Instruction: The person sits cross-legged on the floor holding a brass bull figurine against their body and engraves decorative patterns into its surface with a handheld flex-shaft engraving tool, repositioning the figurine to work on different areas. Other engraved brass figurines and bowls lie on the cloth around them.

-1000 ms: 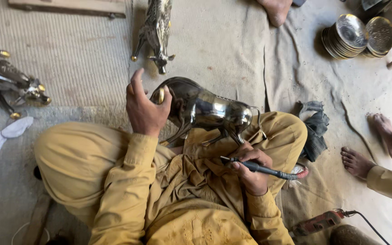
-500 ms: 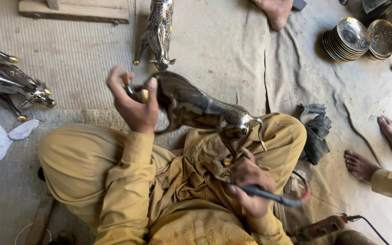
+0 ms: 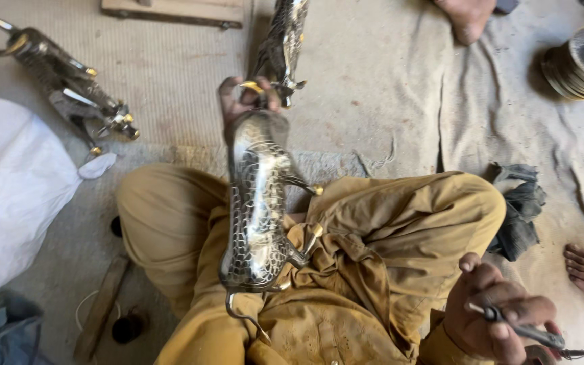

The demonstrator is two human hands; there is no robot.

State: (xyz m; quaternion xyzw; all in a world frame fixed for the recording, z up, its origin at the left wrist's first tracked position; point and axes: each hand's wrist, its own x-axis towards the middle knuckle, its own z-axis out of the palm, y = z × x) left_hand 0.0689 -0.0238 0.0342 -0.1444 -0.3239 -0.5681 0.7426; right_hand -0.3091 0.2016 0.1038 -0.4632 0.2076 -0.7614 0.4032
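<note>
turned end-on since a moment ago: metal animal figure now upright over the lap, far end pinched by left hand; engraving tool drawn off to the near right, clenched in right hand, clear of the surface

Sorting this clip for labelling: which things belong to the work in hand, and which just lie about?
In hand: metal animal figure in left hand; corded engraving tool in right hand.

Lying about: other metal figures, stacked metal plates, dark rag, white sack.
</note>
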